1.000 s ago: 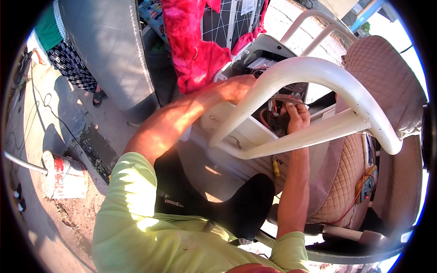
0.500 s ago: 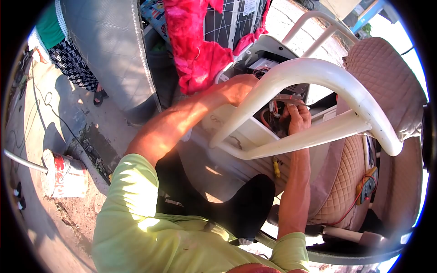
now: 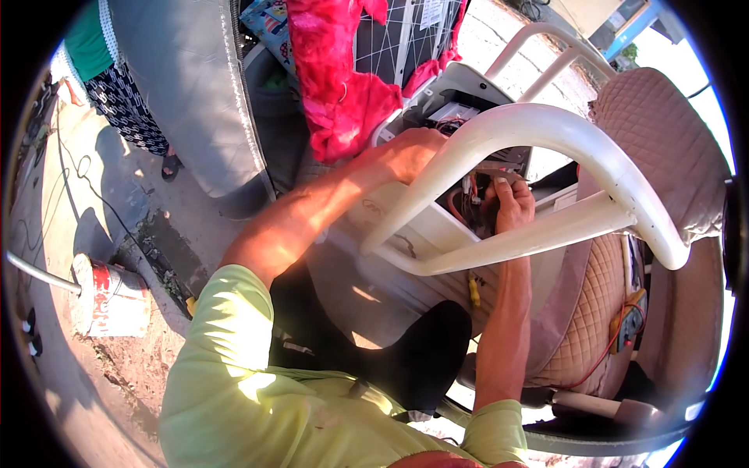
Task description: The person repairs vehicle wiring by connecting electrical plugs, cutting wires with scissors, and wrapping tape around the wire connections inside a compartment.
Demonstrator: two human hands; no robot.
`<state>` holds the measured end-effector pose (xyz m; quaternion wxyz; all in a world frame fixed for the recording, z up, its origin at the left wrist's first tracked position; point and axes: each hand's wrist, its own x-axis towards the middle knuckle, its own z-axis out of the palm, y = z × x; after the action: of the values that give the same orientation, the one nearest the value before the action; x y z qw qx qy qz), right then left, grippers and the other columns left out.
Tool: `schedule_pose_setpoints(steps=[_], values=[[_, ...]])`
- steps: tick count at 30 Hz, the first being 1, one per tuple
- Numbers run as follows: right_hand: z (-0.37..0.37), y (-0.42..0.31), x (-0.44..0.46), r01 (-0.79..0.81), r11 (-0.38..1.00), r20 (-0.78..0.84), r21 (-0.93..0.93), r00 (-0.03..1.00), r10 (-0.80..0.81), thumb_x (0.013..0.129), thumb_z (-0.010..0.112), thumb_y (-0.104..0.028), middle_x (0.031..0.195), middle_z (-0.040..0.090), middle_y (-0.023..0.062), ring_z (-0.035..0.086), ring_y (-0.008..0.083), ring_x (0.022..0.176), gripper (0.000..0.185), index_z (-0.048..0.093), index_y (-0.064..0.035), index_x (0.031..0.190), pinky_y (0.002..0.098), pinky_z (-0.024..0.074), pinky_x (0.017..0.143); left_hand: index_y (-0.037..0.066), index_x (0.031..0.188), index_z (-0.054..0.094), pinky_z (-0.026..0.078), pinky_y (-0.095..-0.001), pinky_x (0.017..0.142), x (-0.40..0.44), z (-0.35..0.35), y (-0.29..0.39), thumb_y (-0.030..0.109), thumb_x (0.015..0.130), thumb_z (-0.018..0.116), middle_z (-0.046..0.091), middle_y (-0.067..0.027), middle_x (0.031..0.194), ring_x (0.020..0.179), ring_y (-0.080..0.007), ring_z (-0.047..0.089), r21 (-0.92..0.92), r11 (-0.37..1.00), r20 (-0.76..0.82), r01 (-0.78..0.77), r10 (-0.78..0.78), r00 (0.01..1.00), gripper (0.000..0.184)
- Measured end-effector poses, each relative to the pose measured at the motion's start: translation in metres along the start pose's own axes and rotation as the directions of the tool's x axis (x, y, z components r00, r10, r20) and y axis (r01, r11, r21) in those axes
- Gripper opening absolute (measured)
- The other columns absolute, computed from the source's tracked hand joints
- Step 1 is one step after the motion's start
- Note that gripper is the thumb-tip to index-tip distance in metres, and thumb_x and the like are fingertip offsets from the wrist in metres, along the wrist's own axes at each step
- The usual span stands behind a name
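Note:
Both hands reach into an open white compartment [image 3: 425, 209] full of wiring. My left hand [image 3: 419, 152] is at its far left side; the white tubular bar [image 3: 538, 118] hides its fingers. My right hand [image 3: 515, 204] is inside the right part, its thumb and fingers pinched together at a thin, flat reddish-brown strip [image 3: 499, 168]. What lies between the fingertips is too small to make out. Wires [image 3: 466, 187] with pale connectors hang between the hands. Behind them sits a silvery box [image 3: 454, 113] with wires around it.
A yellow-handled tool [image 3: 474, 290] lies below the compartment. To the right, a multimeter [image 3: 628, 321] with a red lead rests by the quilted seat [image 3: 597, 312]. Pink plush cloth [image 3: 335, 93] hangs behind. At left are a bucket [image 3: 117, 300] and a person in patterned trousers [image 3: 129, 109].
The view has shifted slightly. My right fingers have curled a little at the strip, while my left hand stays almost in the same place.

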<state>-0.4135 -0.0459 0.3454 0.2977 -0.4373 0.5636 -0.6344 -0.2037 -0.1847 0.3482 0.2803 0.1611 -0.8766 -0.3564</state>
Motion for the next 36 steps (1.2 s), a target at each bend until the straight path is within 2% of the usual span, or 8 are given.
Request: schedule_pose_setpoints(steps=[6,11,15,20,22,24,29,36], values=[[-0.002,0.005,0.003,0.05,0.997,0.011,0.05,0.999,-0.05,0.098,0.066,-0.009,0.084,0.072,0.0032,0.059,0.0062,0.07,0.01,0.069,-0.0007,0.103,0.0206,0.0456,0.064,0.003,0.103,0.069,0.055,-0.0502,0.073,0.005,0.005,-0.018,0.026,0.077,0.071,0.072,-0.0234,0.092,0.087,-0.0431,0.069,-0.008,0.994,0.018,-0.113,0.113,0.993,0.035],[-0.006,0.013,0.008,0.106,0.99,0.007,0.096,0.994,-0.107,0.101,0.063,-0.011,0.087,0.069,0.0035,0.061,0.0097,0.074,0.011,0.067,-0.0031,0.107,0.024,0.0514,0.063,0.005,0.137,0.061,0.042,-0.0255,0.061,0.005,0.013,-0.033,0.006,0.097,0.062,0.053,-0.0007,0.084,0.071,-0.0075,0.05,-0.343,0.934,0.128,-0.101,0.153,0.98,0.04],[-0.008,0.014,0.009,0.086,0.989,0.044,0.118,0.995,-0.092,0.103,0.062,-0.013,0.088,0.068,0.0035,0.06,0.0109,0.074,0.014,0.066,-0.0049,0.113,0.0256,0.0537,0.062,0.006,0.137,0.06,0.04,-0.0251,0.061,0.012,0.013,-0.036,0.006,0.097,0.062,0.051,0.0017,0.082,0.071,-0.007,0.047,-0.281,0.951,0.176,-0.126,0.18,0.968,0.04],[0.0,-0.001,-0.001,0.043,0.994,0.084,0.096,0.995,-0.051,0.103,0.059,-0.011,0.09,0.069,0.0026,0.06,0.0089,0.079,0.016,0.068,-0.0012,0.111,0.0229,0.049,0.072,0.002,0.119,0.065,0.054,-0.0439,0.083,0.012,0.006,-0.028,0.022,0.081,0.073,0.072,-0.0229,0.105,0.098,-0.036,0.07,-0.176,0.981,0.181,-0.079,0.111,0.977,0.044],[-0.002,-0.001,-0.002,0.037,0.997,0.115,0.07,0.992,-0.045,0.103,0.058,-0.009,0.092,0.07,0.002,0.06,0.008,0.081,0.017,0.068,0.0007,0.112,0.0217,0.0471,0.075,0.002,0.119,0.065,0.054,-0.044,0.083,0.012,0.006,-0.028,0.022,0.081,0.073,0.072,-0.0234,0.106,0.098,-0.0364,0.07,-0.184,0.98,0.187,-0.078,0.113,0.976,0.043],[-0.004,-0.001,-0.001,0.033,0.999,0.14,0.038,0.989,-0.038,0.103,0.057,-0.009,0.091,0.069,0.0019,0.059,0.0081,0.08,0.019,0.068,0.0015,0.114,0.0219,0.0468,0.074,0.005,0.131,0.062,0.048,-0.0311,0.071,0.011,0.006,-0.026,0.011,0.09,0.068,0.061,-0.007,0.092,0.082,-0.0171,0.057,-0.194,0.971,0.199,-0.137,0.176,0.964,0.042],[-0.002,-0.004,-0.002,0.084,0.996,0.226,0.043,0.97,-0.091,0.108,0.052,-0.016,0.083,0.059,0.0014,0.055,0.0115,0.076,0.02,0.066,-0.0018,0.109,0.0272,0.0475,0.068,-0.001,0.113,0.065,0.054,-0.0472,0.081,0.01,0.0,-0.018,0.021,0.081,0.07,0.07,-0.0252,0.102,0.095,-0.0417,0.068,-0.147,0.963,0.172,-0.226,0.25,0.953,0.039],[-0.003,-0.007,-0.005,-0.02,0.994,0.237,0.112,0.972,-0.007,0.107,0.052,-0.018,0.079,0.05,0.0004,0.051,0.0132,0.076,0.021,0.063,-0.001,0.114,0.0285,0.0457,0.07,-0.002,0.105,0.065,0.055,-0.0472,0.075,0.01,0.0,-0.017,0.018,0.081,0.069,0.069,-0.0248,0.096,0.088,-0.0417,0.068,-0.126,0.944,0.138,-0.306,0.323,0.936,0.031]])
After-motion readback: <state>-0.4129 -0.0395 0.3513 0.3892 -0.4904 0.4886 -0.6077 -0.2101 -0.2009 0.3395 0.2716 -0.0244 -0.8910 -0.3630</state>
